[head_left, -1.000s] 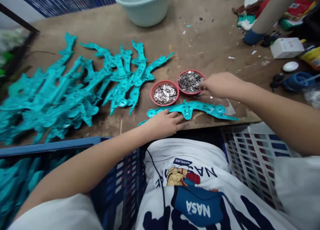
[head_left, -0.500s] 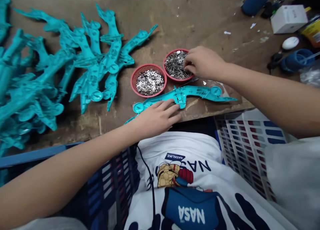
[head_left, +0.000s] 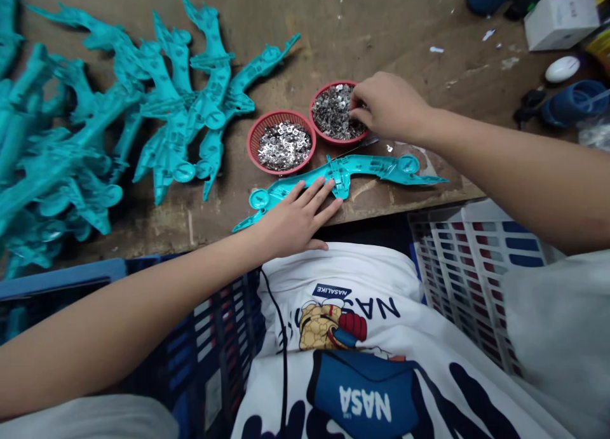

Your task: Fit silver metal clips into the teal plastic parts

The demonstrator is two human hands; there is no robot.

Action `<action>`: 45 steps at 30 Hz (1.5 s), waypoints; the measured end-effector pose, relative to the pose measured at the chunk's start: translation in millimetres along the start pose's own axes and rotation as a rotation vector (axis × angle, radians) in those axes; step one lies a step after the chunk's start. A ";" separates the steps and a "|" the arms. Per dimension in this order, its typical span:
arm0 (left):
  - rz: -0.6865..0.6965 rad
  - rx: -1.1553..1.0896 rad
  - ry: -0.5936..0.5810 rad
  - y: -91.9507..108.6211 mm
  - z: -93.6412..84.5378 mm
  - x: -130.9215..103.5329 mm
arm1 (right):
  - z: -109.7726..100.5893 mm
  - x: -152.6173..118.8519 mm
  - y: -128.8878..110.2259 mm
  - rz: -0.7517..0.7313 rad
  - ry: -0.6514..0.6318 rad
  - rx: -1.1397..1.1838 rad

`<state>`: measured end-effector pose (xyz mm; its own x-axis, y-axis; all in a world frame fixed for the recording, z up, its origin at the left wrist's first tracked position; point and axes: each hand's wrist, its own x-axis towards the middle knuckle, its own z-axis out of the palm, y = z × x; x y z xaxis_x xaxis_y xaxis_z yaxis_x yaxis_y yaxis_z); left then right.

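A long teal plastic part (head_left: 376, 166) with round discs near its ends lies along the table's front edge. My left hand (head_left: 298, 220) rests on its left half, fingers spread and stretched out. Over the right red basket (head_left: 312, 122), my right hand (head_left: 393, 108) has its fingers bent together at the small metal pieces (head_left: 336, 112). Whatever sits between those fingertips is hidden. A second red basket (head_left: 254, 143), touching the first, holds shinier small metal clips (head_left: 284, 145). One loose metal piece (head_left: 389, 148) lies beside the teal part.
Many similar teal parts (head_left: 95, 153) are heaped on the left of the wooden table (head_left: 405, 20). At the right stand a white box (head_left: 562, 23) and a blue cup (head_left: 567, 105). Below the edge are a blue crate (head_left: 61, 280) and a white crate (head_left: 476, 255).
My left hand's fingers have spread wider on the teal part, and the thumb now shows. The right hand stays at the right basket, its fingers slightly more curled. The whole view has shifted slightly.
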<state>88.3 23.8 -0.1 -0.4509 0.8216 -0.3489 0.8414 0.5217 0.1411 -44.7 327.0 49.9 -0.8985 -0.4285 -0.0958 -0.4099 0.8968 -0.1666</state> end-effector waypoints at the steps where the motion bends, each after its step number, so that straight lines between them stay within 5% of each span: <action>1: -0.004 0.011 0.005 0.7 0.3 0.3 | -2.4 -1.3 -0.7 0.012 0.009 0.020; 17: -0.006 0.092 0.049 6.4 6.8 0.4 | -4.9 -1.5 -4.3 -0.091 0.003 0.066; 27: -0.004 0.127 0.023 13.2 -18.9 1.7 | -0.1 5.8 -4.7 -0.048 -0.021 -0.080; 38: 0.058 0.104 0.119 -19.1 -40.1 -6.1 | -10.1 6.1 -9.1 -0.046 -0.064 -0.123; 42: 0.130 -0.022 0.278 -33.2 -43.8 -5.1 | -12.8 3.8 -2.2 -0.057 -0.096 -0.142; 45: 0.050 -0.049 0.373 -51.6 -47.5 -6.2 | -17.2 3.3 1.8 -0.031 -0.083 -0.126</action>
<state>33.6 2.7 38.8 -0.4944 0.8690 0.0195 0.8541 0.4815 0.1967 -51.1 329.1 66.2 -0.8710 -0.4595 -0.1739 -0.4588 0.8873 -0.0471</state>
